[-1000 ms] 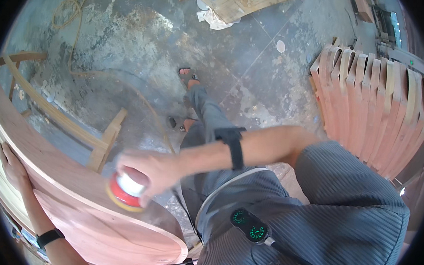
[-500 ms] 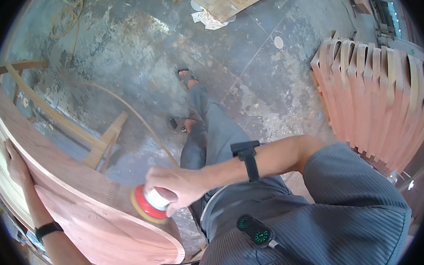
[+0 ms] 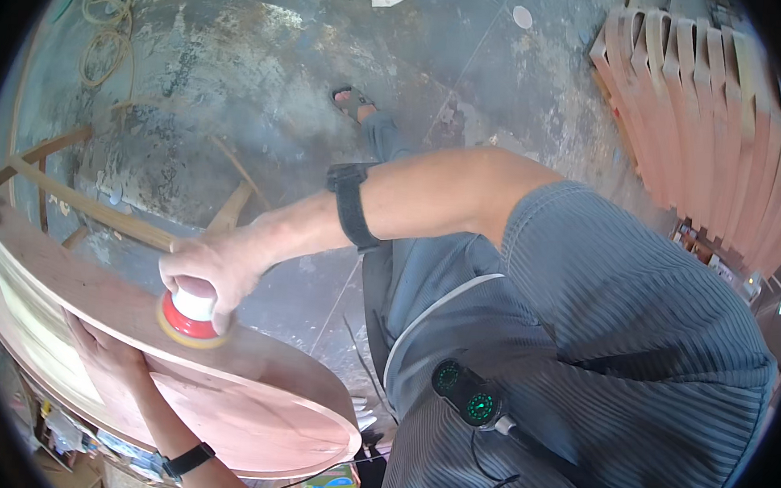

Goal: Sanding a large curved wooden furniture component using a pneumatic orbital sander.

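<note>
Sander (image 3: 191, 323) sits on the curved wooden panel (image 3: 284, 368), gripped by the right hand (image 3: 220, 274); best kept flat, with light, even pressure (left hand (image 3: 112, 352), open, rests against the panel).

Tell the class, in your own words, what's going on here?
A person's right hand grips a round red-and-white tool with a yellow base, which sits on the broad rim of a large, curved, pinkish wooden piece. The left hand lies against the inner side of that piece, near the tool. Beyond it is a light-brown wooden frame, and off to the person's right stands a row of curved pinkish wooden parts.
</note>
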{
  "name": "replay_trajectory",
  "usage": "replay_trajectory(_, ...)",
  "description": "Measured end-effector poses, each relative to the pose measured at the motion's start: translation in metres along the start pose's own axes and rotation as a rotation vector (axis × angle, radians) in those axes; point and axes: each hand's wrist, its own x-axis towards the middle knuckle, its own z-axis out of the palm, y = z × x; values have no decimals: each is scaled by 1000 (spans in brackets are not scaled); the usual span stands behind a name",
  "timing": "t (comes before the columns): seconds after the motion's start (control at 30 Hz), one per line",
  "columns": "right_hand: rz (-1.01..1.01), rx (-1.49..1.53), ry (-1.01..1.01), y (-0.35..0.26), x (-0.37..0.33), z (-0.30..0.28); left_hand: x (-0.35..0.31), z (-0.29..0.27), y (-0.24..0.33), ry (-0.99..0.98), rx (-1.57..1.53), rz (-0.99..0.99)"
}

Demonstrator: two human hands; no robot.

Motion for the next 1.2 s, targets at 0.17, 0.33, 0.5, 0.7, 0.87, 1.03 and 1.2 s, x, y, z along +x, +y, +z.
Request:
replay_trajectory(0.17,-136,36,76,-1,-78,24,1,1,-1,44,-9,14)
replay_trajectory(0.33,-62,65,166,-14,-142,61,-4,1,-11,51,-47,-7)
replay_trajectory(0.5,-53,93,191,-7,-105,39,-4,2,-11,44,-52,-63)
replay_trajectory(0.7,9,173,189,-23,-67,20,-1,0,3,18,-2,-101)
replay_trajectory(0.87,51,134,262,-49,-115,48,0,0,6,53,-6,-140)
replay_trajectory(1.03,128,124,270,-50,-135,65,-5,16,-13,215,-74,-77)
replay_trajectory(1.2,63,139,293,-40,-66,33,-7,14,17,192,-3,-97)
